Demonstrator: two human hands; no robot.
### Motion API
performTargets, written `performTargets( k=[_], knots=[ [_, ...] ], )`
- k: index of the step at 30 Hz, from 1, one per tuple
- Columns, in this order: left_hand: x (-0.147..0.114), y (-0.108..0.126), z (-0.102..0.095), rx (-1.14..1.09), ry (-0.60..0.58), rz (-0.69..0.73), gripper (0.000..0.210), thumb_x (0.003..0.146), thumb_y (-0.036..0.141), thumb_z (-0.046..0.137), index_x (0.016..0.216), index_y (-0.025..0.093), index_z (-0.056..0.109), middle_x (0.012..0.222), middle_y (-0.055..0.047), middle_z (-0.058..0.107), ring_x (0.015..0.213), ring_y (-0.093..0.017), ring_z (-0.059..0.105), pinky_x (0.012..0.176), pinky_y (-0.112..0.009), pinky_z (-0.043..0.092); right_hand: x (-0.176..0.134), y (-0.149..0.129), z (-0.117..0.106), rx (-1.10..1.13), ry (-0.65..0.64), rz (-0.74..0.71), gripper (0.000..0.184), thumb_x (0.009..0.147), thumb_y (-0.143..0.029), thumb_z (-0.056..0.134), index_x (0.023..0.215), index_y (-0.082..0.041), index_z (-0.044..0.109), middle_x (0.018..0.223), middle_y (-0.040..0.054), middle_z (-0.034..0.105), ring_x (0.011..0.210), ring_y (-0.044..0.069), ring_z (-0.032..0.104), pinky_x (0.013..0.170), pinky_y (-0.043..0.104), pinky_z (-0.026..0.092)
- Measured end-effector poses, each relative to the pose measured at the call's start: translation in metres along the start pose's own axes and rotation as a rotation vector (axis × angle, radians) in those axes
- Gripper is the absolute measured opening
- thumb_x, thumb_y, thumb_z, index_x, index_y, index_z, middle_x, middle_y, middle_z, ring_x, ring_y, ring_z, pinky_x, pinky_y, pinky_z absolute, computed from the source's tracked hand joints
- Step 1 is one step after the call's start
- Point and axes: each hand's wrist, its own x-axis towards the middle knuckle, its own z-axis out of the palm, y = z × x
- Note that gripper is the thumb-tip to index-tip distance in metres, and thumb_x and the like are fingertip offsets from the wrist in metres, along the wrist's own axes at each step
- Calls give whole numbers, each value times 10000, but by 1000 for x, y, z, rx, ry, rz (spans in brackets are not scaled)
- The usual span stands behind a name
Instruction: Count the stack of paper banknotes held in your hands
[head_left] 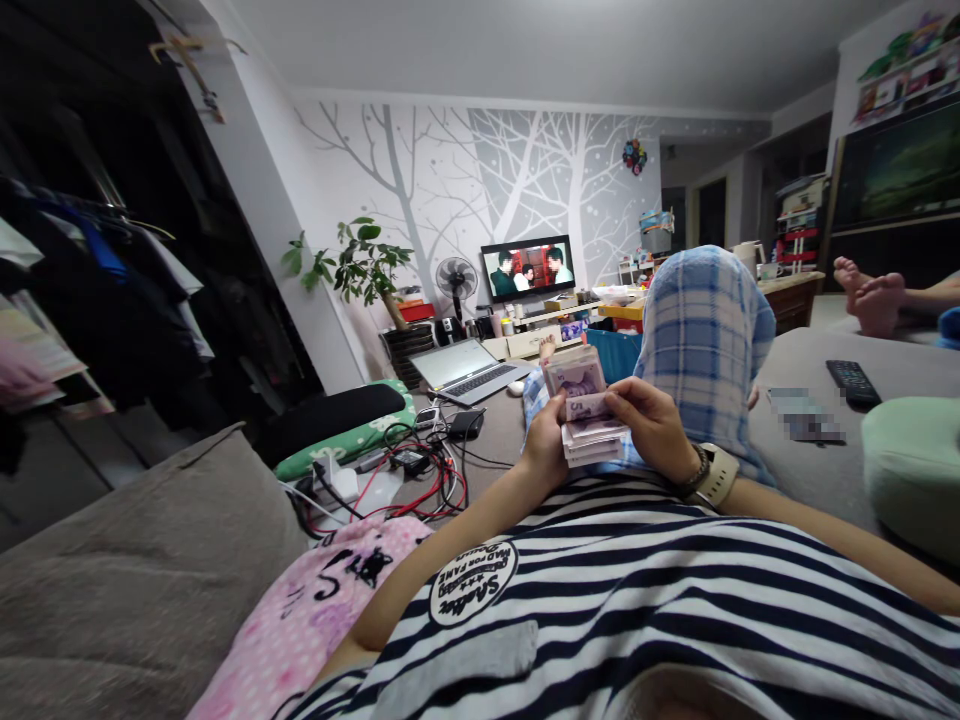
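Note:
A thick stack of banknotes [576, 372], purple-grey and marked with a 5, is held upright above my lap. My left hand [546, 440] is closed round the stack's left side. The lower part of several notes is bent over toward me, their edges layered above my shirt. My right hand [654, 428] pinches the right edge of a note between thumb and fingers. A pale watch and a dark bracelet sit on my right wrist. Behind the notes rises my bent knee in blue checked trousers [694, 320].
An open laptop [469, 372] stands at left on the sofa, beside tangled cables [427, 470] and a black box-shaped device [466, 424]. To the right lie a remote control [853, 384] and a blurred-out flat object [806, 415]. Another person's bare feet [874, 297] rest at far right.

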Motion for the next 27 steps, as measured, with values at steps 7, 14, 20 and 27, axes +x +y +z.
performTargets(
  k=[7,14,20,27],
  knots=[
    [2,0,-1,-4,-1,-6,404,1035,457,709,1284,158,816,1133,-143,871,1118,-363,848,978,-461,699,0,-3,-1,-11,-11,-14,576,899,-811,793,796,-247,737,731,4,653,686,184,556,664,333,498],
    [1,0,-1,28,9,25,433,1004,471,750,1305,167,818,1156,-151,876,1120,-385,849,978,-483,703,0,-4,-1,-2,-21,-3,623,891,-863,763,785,-251,722,727,5,628,685,187,530,656,332,485],
    [0,0,0,35,24,13,433,1020,464,717,1317,161,802,1165,-143,872,1109,-366,851,979,-471,704,1,-3,-1,14,-19,2,639,876,-877,769,772,-248,724,724,7,623,683,186,523,649,329,474],
    [-3,1,4,17,35,-12,386,1044,411,659,1300,161,802,1109,-149,880,1114,-379,850,979,-481,701,1,-4,-1,30,-21,15,619,868,-860,793,793,-248,736,725,4,618,685,185,526,648,328,473]
  ],
)
